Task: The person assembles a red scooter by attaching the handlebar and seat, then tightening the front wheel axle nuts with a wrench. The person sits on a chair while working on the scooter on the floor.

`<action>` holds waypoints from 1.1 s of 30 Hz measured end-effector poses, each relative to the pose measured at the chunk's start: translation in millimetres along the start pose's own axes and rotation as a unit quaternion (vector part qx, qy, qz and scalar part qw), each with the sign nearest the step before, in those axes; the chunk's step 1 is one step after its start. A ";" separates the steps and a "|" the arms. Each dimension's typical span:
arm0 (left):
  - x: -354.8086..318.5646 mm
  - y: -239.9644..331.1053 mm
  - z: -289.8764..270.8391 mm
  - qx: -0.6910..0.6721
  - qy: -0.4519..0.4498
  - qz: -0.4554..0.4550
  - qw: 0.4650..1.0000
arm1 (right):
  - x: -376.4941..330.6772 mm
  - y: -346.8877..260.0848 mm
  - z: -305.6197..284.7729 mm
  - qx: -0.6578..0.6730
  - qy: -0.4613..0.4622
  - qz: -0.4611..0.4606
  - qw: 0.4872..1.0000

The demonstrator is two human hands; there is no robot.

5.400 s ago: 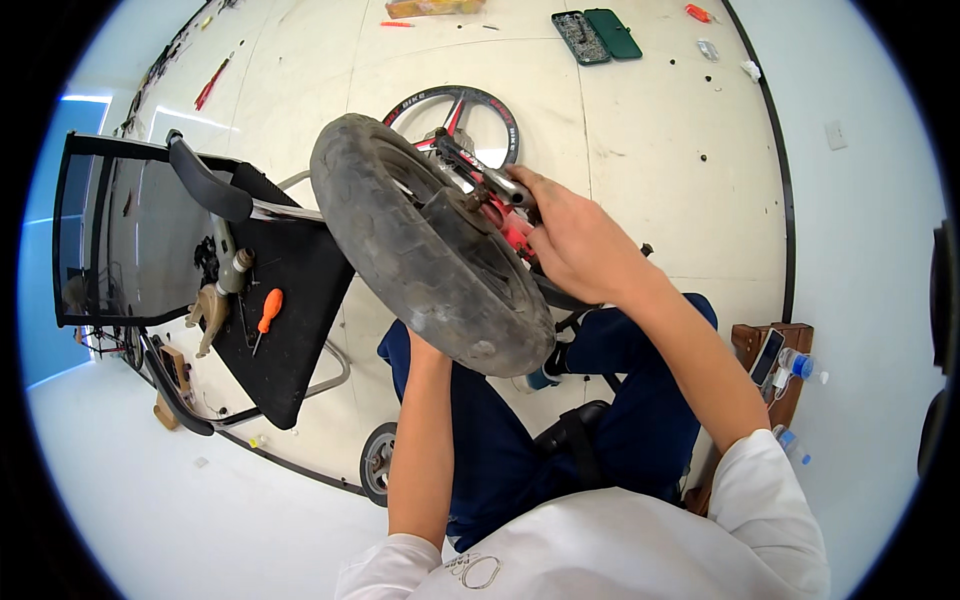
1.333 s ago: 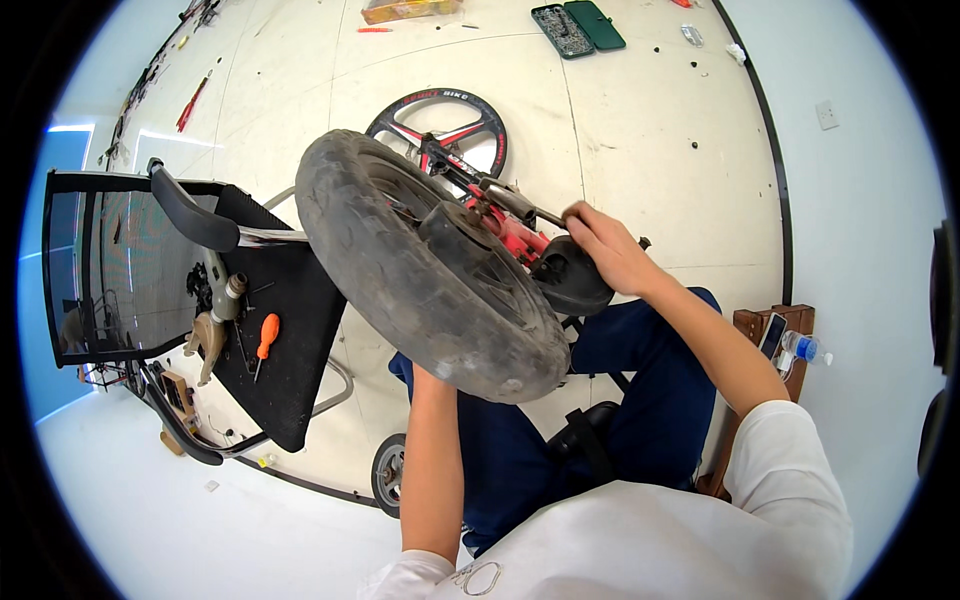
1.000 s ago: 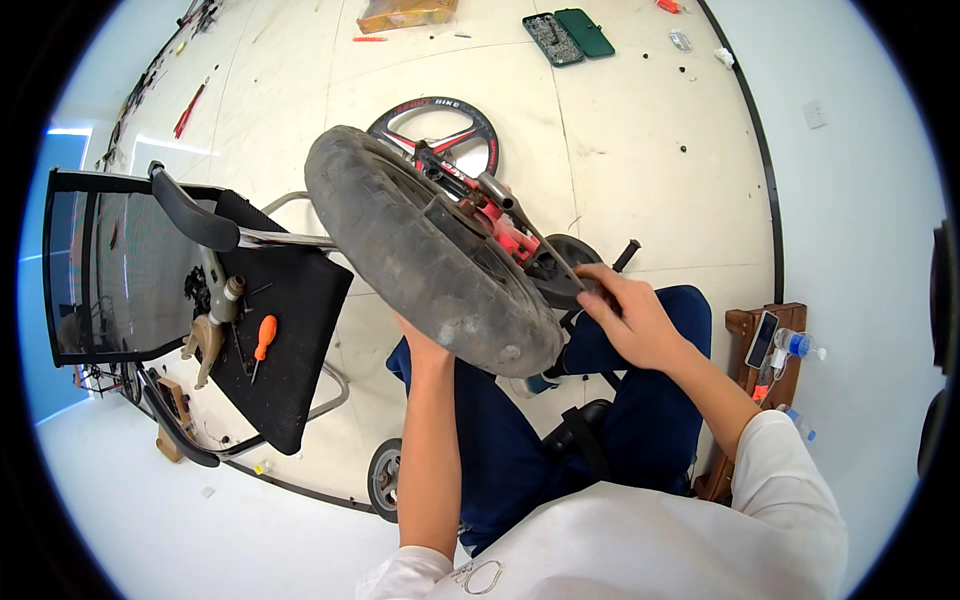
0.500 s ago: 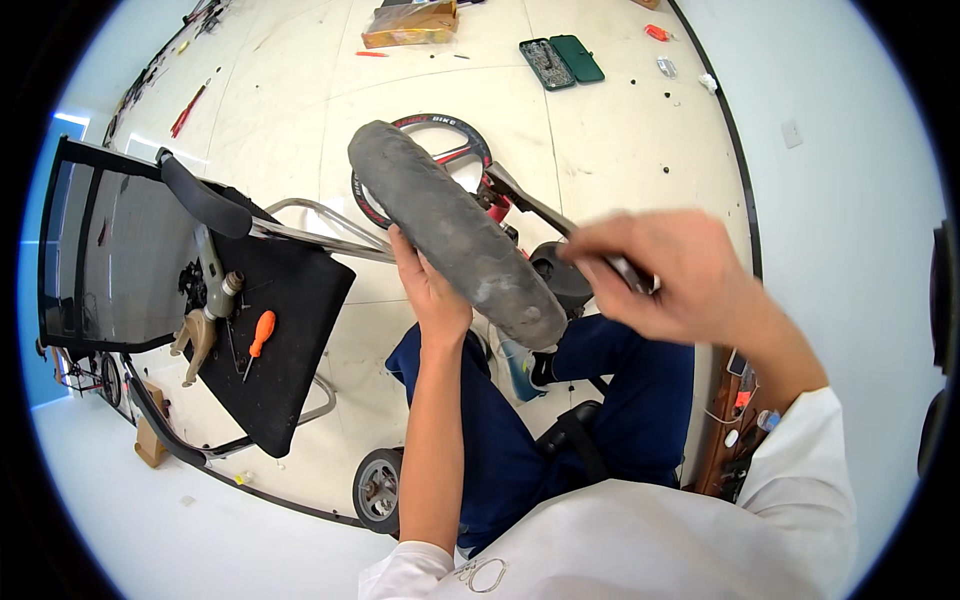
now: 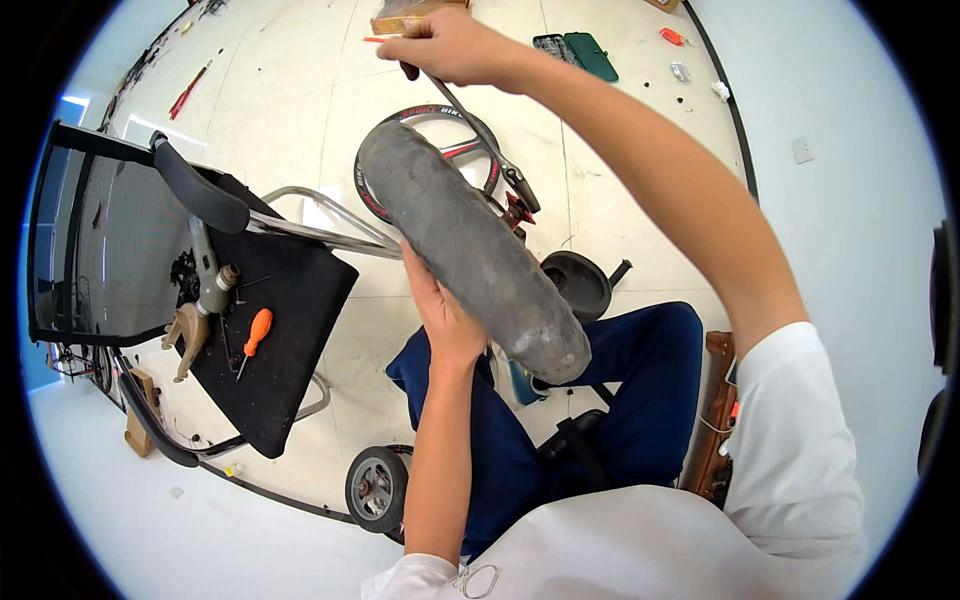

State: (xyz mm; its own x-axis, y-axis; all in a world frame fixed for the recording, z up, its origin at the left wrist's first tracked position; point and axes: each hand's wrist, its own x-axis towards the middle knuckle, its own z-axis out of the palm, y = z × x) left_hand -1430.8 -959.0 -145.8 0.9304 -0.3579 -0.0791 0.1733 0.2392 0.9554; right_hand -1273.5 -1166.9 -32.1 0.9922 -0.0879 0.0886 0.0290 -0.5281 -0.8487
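Observation:
My left hand (image 5: 447,318) supports a small wheel with a worn, thick grey-black tyre (image 5: 470,240) from its left side, the fingers reaching behind the tread. The wheel is tilted in front of my lap, and its hub is hidden from me. Raised beyond the tyre, my right hand (image 5: 447,50) is closed around the handle end of a long metal wrench (image 5: 468,118). The wrench's head comes down on the tyre's far right side, near a red metal part (image 5: 517,212). Whether it sits on a nut cannot be seen.
To the left, a black chair (image 5: 285,310) carries an orange-handled screwdriver (image 5: 258,331) and a grey-green fork part (image 5: 208,290). A spoked wheel (image 5: 372,188) lies beyond the tyre. Another small wheel (image 5: 377,490) stands at lower left. A green case (image 5: 592,57) lies open far off.
My right hand has swung the wrench from the near right side up and away to the far side. The tyre has shifted slightly right and down, still held by my left hand.

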 end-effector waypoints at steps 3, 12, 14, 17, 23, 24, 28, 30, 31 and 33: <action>1.0 -7.4 -5.8 0.112 0.012 0.112 0.987 | 1.4 46.5 15.9 0.070 -0.046 0.136 0.987; -5.7 -18.0 11.6 0.064 0.157 0.057 0.984 | -89.1 154.2 43.9 0.072 -0.070 0.259 0.961; -6.6 -23.5 7.8 0.063 0.154 0.050 0.985 | -115.6 162.3 45.6 -0.130 -0.066 0.109 0.983; -6.7 -28.8 -15.2 -0.023 0.059 0.000 0.998 | -167.2 159.2 30.7 -0.054 -0.087 0.250 0.963; 9.7 -33.7 -12.7 -0.003 0.013 0.040 0.999 | -246.7 107.3 11.0 -0.029 -0.056 0.285 0.956; 12.7 -29.2 -7.0 0.027 0.016 0.083 0.996 | -259.3 96.0 10.2 -0.014 -0.044 0.279 0.959; 17.2 -8.7 12.8 0.107 0.028 0.195 0.975 | -303.7 50.2 0.8 0.015 -0.024 0.263 0.964; 13.9 -1.8 14.0 0.055 0.025 0.104 0.993 | -315.3 26.6 -5.0 0.029 -0.027 0.274 0.961; 12.8 -0.7 14.1 0.009 0.000 0.075 0.997 | -319.6 13.9 -8.6 0.027 -0.007 0.242 0.970; 10.9 -1.1 12.5 0.065 0.020 0.038 0.997 | -322.6 -10.3 -16.6 0.009 0.027 0.212 0.977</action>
State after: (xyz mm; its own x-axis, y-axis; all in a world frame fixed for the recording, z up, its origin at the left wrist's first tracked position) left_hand -1424.9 -974.4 -144.1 0.9520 -0.3058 -0.0134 0.0603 0.1444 0.9877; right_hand -1595.9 -1147.1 -43.3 0.9080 -0.3396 -0.2454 -0.3799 -0.4202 -0.8241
